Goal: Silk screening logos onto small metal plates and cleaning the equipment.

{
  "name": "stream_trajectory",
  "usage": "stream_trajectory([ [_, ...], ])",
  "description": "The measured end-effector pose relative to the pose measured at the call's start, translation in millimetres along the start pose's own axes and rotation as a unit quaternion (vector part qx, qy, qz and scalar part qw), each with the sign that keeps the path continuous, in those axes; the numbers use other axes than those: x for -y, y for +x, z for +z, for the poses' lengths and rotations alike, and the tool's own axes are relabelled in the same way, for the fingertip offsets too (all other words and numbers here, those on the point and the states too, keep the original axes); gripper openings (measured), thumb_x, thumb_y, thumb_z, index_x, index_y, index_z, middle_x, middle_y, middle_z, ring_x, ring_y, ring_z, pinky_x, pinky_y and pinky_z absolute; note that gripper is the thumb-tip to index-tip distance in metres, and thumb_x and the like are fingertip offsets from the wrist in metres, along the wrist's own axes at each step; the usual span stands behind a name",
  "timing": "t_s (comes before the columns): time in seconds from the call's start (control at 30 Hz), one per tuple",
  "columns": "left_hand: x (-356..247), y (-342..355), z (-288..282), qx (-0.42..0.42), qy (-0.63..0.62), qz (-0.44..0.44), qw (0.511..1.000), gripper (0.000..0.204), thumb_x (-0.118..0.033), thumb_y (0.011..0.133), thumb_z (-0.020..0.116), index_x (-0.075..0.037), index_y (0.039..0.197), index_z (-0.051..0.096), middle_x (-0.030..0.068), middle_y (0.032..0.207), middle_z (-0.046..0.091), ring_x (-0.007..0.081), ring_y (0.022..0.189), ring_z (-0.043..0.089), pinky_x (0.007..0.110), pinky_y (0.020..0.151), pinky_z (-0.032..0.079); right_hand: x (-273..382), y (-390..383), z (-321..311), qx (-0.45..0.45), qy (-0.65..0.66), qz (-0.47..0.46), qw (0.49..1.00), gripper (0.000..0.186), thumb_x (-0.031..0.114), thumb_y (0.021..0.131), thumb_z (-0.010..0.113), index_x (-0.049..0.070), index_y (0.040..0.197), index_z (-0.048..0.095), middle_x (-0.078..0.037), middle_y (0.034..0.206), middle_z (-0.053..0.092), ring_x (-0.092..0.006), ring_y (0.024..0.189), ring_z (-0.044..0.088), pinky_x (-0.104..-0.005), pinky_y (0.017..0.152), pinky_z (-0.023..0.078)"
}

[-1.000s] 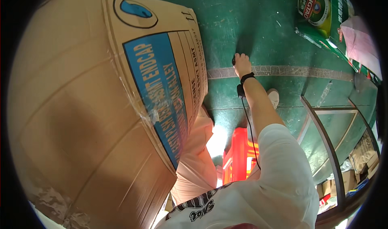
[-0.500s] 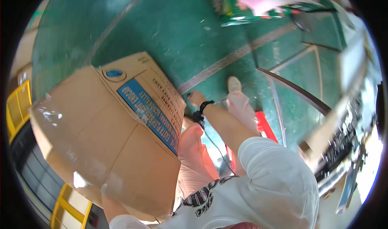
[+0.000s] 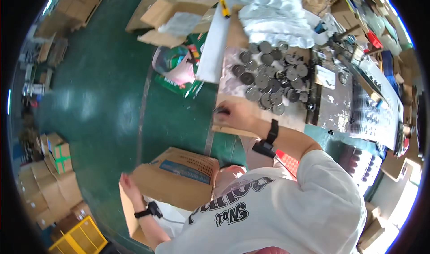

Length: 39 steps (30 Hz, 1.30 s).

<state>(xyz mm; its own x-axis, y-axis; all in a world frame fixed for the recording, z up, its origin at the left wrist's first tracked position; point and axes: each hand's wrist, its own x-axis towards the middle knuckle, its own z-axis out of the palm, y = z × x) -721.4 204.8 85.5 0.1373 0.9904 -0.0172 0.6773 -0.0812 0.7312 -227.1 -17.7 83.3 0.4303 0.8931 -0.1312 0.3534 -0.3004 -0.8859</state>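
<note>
My right hand (image 3: 231, 112), slightly blurred, is closed on a small dark object (image 3: 221, 110) at the near left corner of a worktable (image 3: 286, 118). Many dark round metal discs (image 3: 262, 80) lie on that table, just beyond the hand. My left hand (image 3: 131, 186) is at the left edge of a large cardboard box (image 3: 170, 182) with a blue printed panel; its fingers look curled, but whether they grip the edge I cannot tell. White material shows inside the box below its raised flap.
An open carton (image 3: 154, 14), green packaging with a pink bag (image 3: 181, 73), and white moulded sheets (image 3: 273, 18) with a yellow cutter (image 3: 224, 8) lie ahead. Cartons (image 3: 49, 186) and a yellow metal frame (image 3: 78, 238) stand left. A red stool (image 3: 289, 162) is beside my legs.
My view has swung to the worktable. My right hand has risen from beside the box to the table corner. My left hand has come into sight at the box, which sits lower in view.
</note>
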Motion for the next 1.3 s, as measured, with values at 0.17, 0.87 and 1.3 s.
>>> stream_trajectory([
  [0.17, -245.6, 46.7, 197.0, 0.216, -0.026, 0.211, 0.953, 0.041, -0.011, 0.086, 0.056, -0.003, 0.125, 0.045, 0.0128, 0.122, 0.050, 0.0212, 0.107, 0.051, 0.031, 0.089, 0.043, -72.0, 6.7, -105.5, -0.100, -0.181, 0.163, 0.965, 0.028, 0.023, 0.077, 0.063, 0.007, 0.100, 0.060, -0.016, 0.082, 0.063, -0.0351, 0.075, 0.060, -0.0390, 0.066, 0.050],
  [0.87, -495.5, 25.9, 606.2, 0.419, 0.270, 0.529, 0.687, 0.036, -0.020, 0.072, 0.067, -0.007, 0.104, 0.054, 0.0146, 0.103, 0.053, 0.0336, 0.100, 0.051, 0.042, 0.084, 0.044, -186.4, 99.3, -308.4, -0.208, -0.438, 0.233, 0.843, 0.033, 0.008, 0.068, 0.058, 0.013, 0.101, 0.060, -0.007, 0.115, 0.053, -0.0277, 0.113, 0.044, -0.0396, 0.095, 0.034],
  [1.3, -480.3, 30.7, 538.1, 0.536, 0.021, 0.597, 0.597, 0.020, 0.000, 0.065, 0.058, -0.006, 0.078, 0.045, 0.0123, 0.098, 0.055, 0.0343, 0.093, 0.052, 0.039, 0.076, 0.044, -149.5, 26.6, -279.3, -0.142, -0.277, 0.132, 0.941, 0.025, 0.009, 0.058, 0.068, 0.007, 0.078, 0.053, -0.008, 0.105, 0.053, -0.0302, 0.104, 0.047, -0.0397, 0.089, 0.040],
])
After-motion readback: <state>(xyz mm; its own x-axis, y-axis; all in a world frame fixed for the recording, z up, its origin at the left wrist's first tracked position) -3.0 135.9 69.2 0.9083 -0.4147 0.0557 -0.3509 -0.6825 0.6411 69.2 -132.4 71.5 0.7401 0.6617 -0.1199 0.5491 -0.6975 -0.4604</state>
